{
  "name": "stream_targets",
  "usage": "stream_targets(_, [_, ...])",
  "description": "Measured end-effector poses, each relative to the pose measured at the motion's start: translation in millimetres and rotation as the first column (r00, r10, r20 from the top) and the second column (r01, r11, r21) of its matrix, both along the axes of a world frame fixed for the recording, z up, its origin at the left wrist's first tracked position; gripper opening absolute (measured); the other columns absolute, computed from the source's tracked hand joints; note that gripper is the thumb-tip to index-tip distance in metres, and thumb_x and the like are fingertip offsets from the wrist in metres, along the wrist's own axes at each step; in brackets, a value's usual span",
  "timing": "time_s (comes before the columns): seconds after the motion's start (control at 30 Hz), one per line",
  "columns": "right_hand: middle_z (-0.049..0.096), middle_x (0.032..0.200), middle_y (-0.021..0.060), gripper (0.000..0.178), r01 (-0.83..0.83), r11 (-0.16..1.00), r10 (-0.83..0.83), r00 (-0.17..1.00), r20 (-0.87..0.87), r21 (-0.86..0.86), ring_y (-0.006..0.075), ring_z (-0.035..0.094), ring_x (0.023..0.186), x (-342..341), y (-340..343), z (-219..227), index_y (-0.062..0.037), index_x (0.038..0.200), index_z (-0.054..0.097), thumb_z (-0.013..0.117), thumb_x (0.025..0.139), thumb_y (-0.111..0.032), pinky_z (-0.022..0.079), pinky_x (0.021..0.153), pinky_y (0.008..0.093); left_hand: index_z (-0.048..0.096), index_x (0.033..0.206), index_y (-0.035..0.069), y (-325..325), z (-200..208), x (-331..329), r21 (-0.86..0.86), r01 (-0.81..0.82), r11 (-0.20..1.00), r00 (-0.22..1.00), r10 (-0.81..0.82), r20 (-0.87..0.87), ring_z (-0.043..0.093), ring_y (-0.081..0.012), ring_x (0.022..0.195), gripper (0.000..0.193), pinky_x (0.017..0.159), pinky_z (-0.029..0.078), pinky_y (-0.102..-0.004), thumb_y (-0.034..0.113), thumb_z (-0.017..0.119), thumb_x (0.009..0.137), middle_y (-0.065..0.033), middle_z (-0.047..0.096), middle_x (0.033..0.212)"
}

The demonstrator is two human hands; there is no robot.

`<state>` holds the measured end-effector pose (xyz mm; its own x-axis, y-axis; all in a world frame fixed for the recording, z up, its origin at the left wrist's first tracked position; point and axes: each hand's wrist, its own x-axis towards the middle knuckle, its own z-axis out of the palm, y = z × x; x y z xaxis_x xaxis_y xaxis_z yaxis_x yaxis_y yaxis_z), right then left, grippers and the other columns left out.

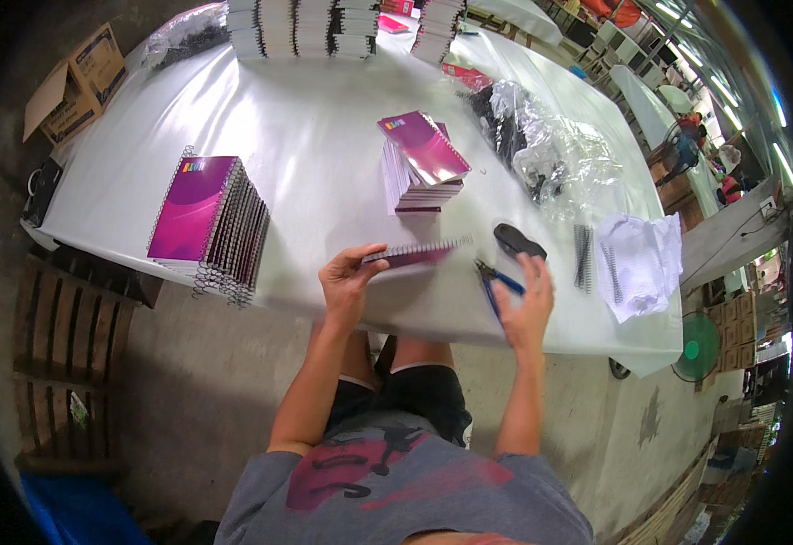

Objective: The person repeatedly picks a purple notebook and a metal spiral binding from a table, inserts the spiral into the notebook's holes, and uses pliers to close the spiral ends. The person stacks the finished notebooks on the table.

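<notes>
Held at its left end by my left hand point(349, 277), a purple spiral-bound notebook point(410, 252) is tilted so its wire coil edge shows along the top. My right hand point(528, 304) is over a pair of blue-handled pliers point(490, 285), fingers apart around the handles, slightly blurred; no firm grip shows. The pliers' jaws point up and left, handles spread. Just beyond that hand lies a black rounded object point(518, 242). A stack of purple-covered booklets point(424, 150) stands past the notebook, the top one askew.
At left stands a pile of coil-bound purple notebooks point(198, 209). Loose wire coils point(583, 258) lie right of the pliers, beside crumpled white paper point(642, 263). Clear plastic with dark coils point(542, 150) spreads beyond. Tall book stacks point(301, 29) line the far edge; a cardboard box point(79, 86) is far left.
</notes>
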<state>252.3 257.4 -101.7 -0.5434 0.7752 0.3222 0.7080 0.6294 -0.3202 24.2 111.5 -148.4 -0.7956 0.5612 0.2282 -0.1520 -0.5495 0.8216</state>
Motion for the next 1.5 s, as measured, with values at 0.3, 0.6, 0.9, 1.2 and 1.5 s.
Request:
stream_targets(0.3, [0.047, 0.114, 0.0133, 0.037, -0.034, 0.999, 0.035, 0.999, 0.025, -0.014, 0.0306, 0.048, 0.101, -19.9, -26.7, -22.6, -0.0178, 0.127, 0.052, 0.053, 0.091, -0.023, 0.039, 0.087, 0.0409, 0.07, 0.091, 0.003, 6.7, 5.1, 10.2, 0.021, -0.28, 0.96, 0.797, 0.244, -0.553, 0.064, -0.0238, 0.093, 0.032, 0.08, 0.053, -0.0322, -0.009, 0.075, 0.062, -0.0079, 0.07, 0.089])
stream_targets(0.6, [0.054, 0.104, 0.0068, 0.037, -0.381, 0.924, 0.371, 0.896, -0.245, 0.007, 0.0218, 0.052, 0.096, -63.7, -100.9, 43.8, -0.0244, 0.117, 0.063, 0.068, 0.08, -0.024, 0.035, 0.085, 0.0364, 0.069, 0.09, 0.004, 4.8, 3.9, 11.3, 0.033, -0.353, 0.935, 0.764, 0.308, -0.566, 0.066, -0.0237, 0.09, 0.03, 0.078, 0.051, -0.0323, -0.007, 0.075, 0.062, -0.0074, 0.07, 0.089])
stream_targets(0.9, [0.056, 0.103, 0.0068, 0.035, -0.38, 0.921, 0.356, 0.91, -0.211, -0.084, 0.0219, 0.054, 0.089, -73.0, -102.8, 37.4, -0.0247, 0.116, 0.063, 0.067, 0.081, -0.024, 0.037, 0.08, 0.0347, 0.07, 0.091, 0.004, 2.0, 2.7, 8.6, 0.076, -0.336, 0.939, 0.738, 0.313, -0.598, 0.065, -0.0244, 0.09, 0.032, 0.081, 0.051, -0.0335, -0.01, 0.071, 0.063, -0.0082, 0.07, 0.09])
stream_targets(1.2, [0.059, 0.095, 0.006, 0.04, -0.649, -0.075, -0.294, 0.74, -0.605, -0.757, 0.0124, 0.057, 0.079, -65.9, -99.9, 22.9, -0.0114, 0.129, 0.049, 0.057, 0.091, -0.021, 0.044, 0.066, 0.0225, 0.069, 0.09, 0.004, 2.1, -0.6, 8.5, 0.105, -0.327, 0.939, 0.73, 0.321, -0.604, 0.066, -0.0244, 0.088, 0.03, 0.078, 0.051, -0.0332, -0.01, 0.07, 0.064, -0.0087, 0.07, 0.087])
stream_targets(1.5, [0.056, 0.104, 0.0119, 0.037, -0.324, 0.922, 0.27, 0.93, -0.247, -0.212, 0.026, 0.056, 0.095, -48.8, -78.4, 18.5, -0.0191, 0.118, 0.061, 0.065, 0.082, -0.026, 0.04, 0.088, 0.0409, 0.06, 0.109, -0.001, 2.9, 6.5, 11.0, 0.091, -0.269, 0.959, 0.941, 0.282, -0.187, 0.062, -0.0147, 0.091, 0.021, 0.08, 0.05, -0.024, -0.001, 0.056, 0.089, -0.0128, 0.065, 0.102])
